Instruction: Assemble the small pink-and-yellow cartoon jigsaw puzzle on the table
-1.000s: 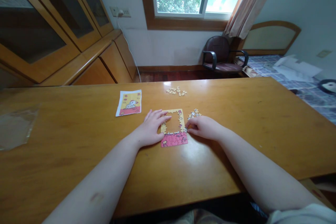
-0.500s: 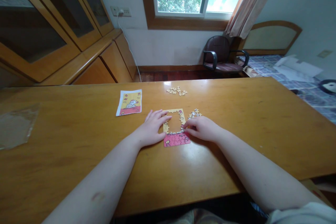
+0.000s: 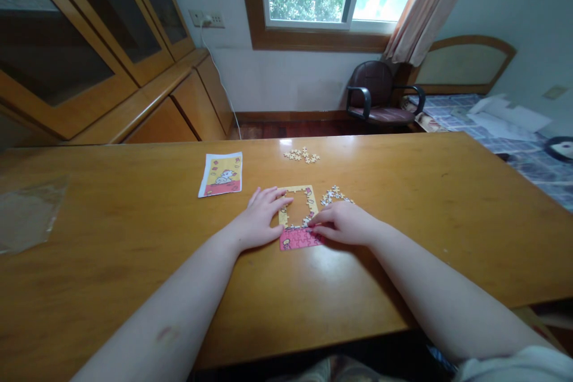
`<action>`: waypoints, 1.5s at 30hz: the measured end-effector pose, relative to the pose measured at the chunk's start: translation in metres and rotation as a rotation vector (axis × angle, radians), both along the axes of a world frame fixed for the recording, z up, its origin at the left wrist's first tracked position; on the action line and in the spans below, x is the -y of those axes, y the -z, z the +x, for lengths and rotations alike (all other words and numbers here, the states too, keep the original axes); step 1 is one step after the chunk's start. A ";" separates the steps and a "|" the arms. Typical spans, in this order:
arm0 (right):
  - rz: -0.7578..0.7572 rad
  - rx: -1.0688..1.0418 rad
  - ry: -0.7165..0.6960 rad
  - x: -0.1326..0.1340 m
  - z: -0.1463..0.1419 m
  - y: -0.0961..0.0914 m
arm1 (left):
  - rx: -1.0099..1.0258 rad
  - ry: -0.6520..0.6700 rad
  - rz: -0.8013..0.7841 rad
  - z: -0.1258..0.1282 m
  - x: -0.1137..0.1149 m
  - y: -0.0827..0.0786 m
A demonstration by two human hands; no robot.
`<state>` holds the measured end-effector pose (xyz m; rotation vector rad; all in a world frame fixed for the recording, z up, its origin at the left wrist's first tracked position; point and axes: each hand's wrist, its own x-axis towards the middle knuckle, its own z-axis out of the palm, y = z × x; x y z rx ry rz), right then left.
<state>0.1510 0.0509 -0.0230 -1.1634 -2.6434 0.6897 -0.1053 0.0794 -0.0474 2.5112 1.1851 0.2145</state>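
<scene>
A jigsaw puzzle (image 3: 301, 239) lies flat on the table, its yellow border and pink lower rows joined around an open middle where bare wood shows. My left hand (image 3: 262, 215) rests flat along its left side, fingers spread over the yellow edge and thumb by the pink part. At the lower right of the opening, my right hand (image 3: 344, 224) has thumb and forefinger close together on a small whitish puzzle piece (image 3: 307, 221), partly hidden by the fingertips. Just beyond that hand is a pile of loose white-and-yellow pieces (image 3: 333, 193).
More loose pieces (image 3: 302, 156), plain yellowish, lie near the table's far edge. A printed reference picture (image 3: 222, 175) of a white animal is at the left. Farther left lies a clear plastic bag (image 3: 31, 215). Behind the table (image 3: 134, 191) stands an office chair (image 3: 376, 92).
My right hand has shifted slightly left and toward me along the puzzle's inner edge, uncovering more of the loose pile behind it. My left hand stays in place.
</scene>
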 end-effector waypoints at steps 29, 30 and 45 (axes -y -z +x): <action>0.064 0.071 -0.044 0.001 -0.009 0.006 | -0.002 -0.001 -0.008 0.000 0.000 0.000; 0.063 0.070 -0.046 0.001 -0.009 0.006 | -0.008 -0.001 -0.009 0.000 0.000 0.000; 0.049 0.049 -0.026 -0.001 -0.004 0.004 | 0.058 0.094 -0.053 0.002 0.003 -0.012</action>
